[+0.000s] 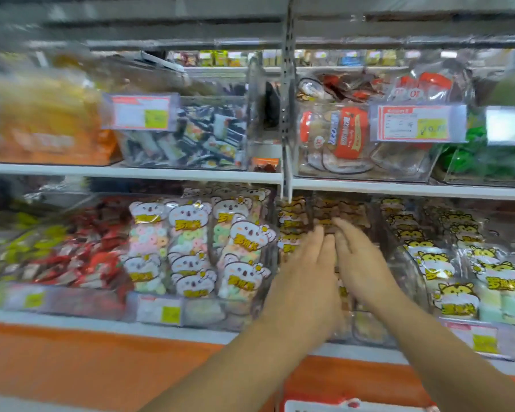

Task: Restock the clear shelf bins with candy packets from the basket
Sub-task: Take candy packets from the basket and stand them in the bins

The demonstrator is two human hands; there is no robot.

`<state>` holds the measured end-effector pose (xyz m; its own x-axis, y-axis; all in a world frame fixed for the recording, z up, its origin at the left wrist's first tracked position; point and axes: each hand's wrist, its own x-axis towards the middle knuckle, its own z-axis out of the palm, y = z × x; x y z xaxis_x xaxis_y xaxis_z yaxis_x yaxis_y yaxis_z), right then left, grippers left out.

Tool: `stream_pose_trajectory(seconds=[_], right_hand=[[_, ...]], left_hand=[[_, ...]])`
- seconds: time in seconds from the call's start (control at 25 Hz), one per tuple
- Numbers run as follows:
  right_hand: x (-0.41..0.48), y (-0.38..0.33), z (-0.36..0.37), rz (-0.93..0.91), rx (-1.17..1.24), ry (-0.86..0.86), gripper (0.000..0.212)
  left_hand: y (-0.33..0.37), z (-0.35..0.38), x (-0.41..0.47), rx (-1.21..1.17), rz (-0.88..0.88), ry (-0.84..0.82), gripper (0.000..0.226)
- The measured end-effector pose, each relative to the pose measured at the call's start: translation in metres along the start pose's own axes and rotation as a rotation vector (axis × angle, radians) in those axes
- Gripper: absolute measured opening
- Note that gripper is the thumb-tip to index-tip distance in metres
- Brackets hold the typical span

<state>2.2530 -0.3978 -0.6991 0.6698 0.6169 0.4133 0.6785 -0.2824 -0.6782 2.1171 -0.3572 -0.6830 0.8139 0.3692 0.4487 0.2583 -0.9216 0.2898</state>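
A: Hands?
B: Left hand [306, 272] and right hand [359, 257] side by side. Each grip released, fingers straight on the brown tiger candy packets [351, 211].
A: Packets where?
B: Middle clear bin [369, 328], lower shelf [72, 318].

The white lower shelf [72, 319] carries clear bins [408, 272] of candy packets [188, 248], set side by side.

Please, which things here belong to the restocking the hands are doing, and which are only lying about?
In the job: left hand, right hand, both with straight fingers on the brown candy packets.
Lying about: koala packets, yellow tiger packets, red packets, black packets above, price tag.
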Motion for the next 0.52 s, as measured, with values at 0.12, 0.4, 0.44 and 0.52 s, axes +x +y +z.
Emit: stream_pose_trajectory(seconds=[0.12, 0.4, 0.44, 0.52], right_hand=[[-0.058, -0.046, 0.006, -0.034, 0.116, -0.085, 0.04], [-0.048, -0.104, 0.035, 0.182, 0.318, -0.184, 0.057], [-0.041, -0.104, 0.04, 0.217, 0.327, -0.166, 0.056], [-0.028, -0.105, 0.049, 0.227, 0.332, -0.103, 0.047]], left_hand=[[-0.029, -0.037, -0.054, 0.025, -0.08, 0.096, 0.061], [-0.144, -0.085, -0.093, 0.117, -0.363, 0.32, 0.052], [-0.156, -0.084, -0.095, 0.13, -0.367, 0.334, 0.054], [-0.172, -0.082, -0.093, 0.147, -0.377, 0.298, 0.059]])
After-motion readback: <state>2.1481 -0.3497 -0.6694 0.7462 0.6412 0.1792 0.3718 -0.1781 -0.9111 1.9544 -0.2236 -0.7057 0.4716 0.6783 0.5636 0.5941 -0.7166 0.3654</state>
